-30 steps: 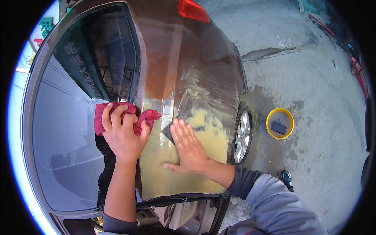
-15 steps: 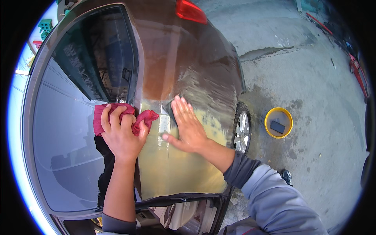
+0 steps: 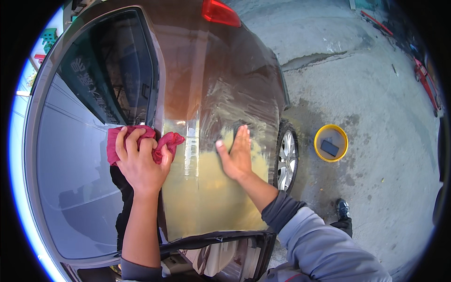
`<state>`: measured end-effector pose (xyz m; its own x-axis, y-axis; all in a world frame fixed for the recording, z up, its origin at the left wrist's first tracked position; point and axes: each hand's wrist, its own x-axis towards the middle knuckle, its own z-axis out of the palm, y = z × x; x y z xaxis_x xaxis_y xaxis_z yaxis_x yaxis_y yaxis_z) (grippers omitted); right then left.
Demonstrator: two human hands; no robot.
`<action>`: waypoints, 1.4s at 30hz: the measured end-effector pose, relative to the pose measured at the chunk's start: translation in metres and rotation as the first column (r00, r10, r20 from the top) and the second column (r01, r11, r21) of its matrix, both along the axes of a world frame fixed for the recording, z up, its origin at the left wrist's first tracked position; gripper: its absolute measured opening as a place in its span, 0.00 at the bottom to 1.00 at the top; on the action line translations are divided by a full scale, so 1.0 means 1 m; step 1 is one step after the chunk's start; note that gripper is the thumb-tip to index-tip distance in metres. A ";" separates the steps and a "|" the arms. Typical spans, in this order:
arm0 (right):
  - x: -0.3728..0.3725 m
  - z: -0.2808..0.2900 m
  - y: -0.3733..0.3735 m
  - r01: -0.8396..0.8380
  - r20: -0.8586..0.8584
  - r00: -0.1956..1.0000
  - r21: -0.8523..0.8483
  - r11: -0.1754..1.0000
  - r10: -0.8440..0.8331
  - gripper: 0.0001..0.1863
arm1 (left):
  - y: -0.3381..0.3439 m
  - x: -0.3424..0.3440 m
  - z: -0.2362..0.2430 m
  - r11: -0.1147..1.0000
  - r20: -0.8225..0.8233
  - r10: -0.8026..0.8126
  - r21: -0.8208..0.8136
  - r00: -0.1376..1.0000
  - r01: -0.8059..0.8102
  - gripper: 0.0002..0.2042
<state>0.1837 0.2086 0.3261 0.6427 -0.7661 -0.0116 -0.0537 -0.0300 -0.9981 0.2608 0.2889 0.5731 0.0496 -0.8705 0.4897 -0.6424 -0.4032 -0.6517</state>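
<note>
Right hand (image 3: pixel 238 155) now lies further toward the wheel (image 3: pixel 287 162) than half a second ago, when it sits nearer the car's glossy crease; fingers point almost straight up the panel instead of slanting left. Judgement: the rubbing shifts sideways to the ragged upper edge of the tan patch (image 3: pixel 204 199), where tan gives way to brown. The dark pad (image 3: pixel 237 127) shows only as a sliver by the fingertips; it lies on that edge, mostly hidden under them. Right grip: flat, fingers together, thumb spread away, pressing rather than clasping; forearm enters from lower right, wrist slightly bent. Left hand (image 3: pixel 141 167) keeps its place, fingers curled and clasping the red cloth (image 3: pixel 113 146) against the window (image 3: pixel 70 188); forearm rises nearly straight from below. Yellow bucket (image 3: pixel 330 126) stands on the floor beyond the wheel.
</note>
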 end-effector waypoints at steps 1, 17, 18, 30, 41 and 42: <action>-0.006 0.009 0.012 -0.018 0.045 0.999 -0.115 0.993 0.023 0.60 | 0.000 0.001 0.000 1.000 0.017 -0.007 0.005 1.000 0.006 0.11; -0.012 0.027 0.036 0.062 -0.028 0.998 0.133 0.989 -0.059 0.61 | -0.001 0.001 0.002 0.999 0.064 -0.016 0.037 0.998 0.014 0.12; -0.013 0.026 0.040 -0.012 -0.042 0.999 0.108 0.994 0.017 0.61 | -0.001 0.000 0.002 0.999 0.073 -0.022 0.038 0.997 0.019 0.12; -0.016 0.029 0.043 -0.015 0.016 1.000 0.081 0.997 0.013 0.61 | -0.003 -0.002 0.004 0.999 0.000 0.018 0.038 1.000 -0.018 0.14; -0.012 0.021 0.037 -0.090 0.143 0.982 -0.198 0.976 0.119 0.65 | -0.002 0.003 0.005 0.998 -0.041 -0.027 0.061 0.999 0.030 0.13; -0.012 0.021 0.036 -0.069 0.190 0.976 -0.176 0.982 0.102 0.65 | -0.001 0.003 0.004 0.998 -0.047 -0.012 0.057 0.999 0.015 0.13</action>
<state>0.1721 0.2451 0.3472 0.6825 -0.6883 0.2457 0.1536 -0.1936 -0.9690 0.2640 0.2880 0.5775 0.0592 -0.8978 0.4364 -0.6774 -0.3572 -0.6431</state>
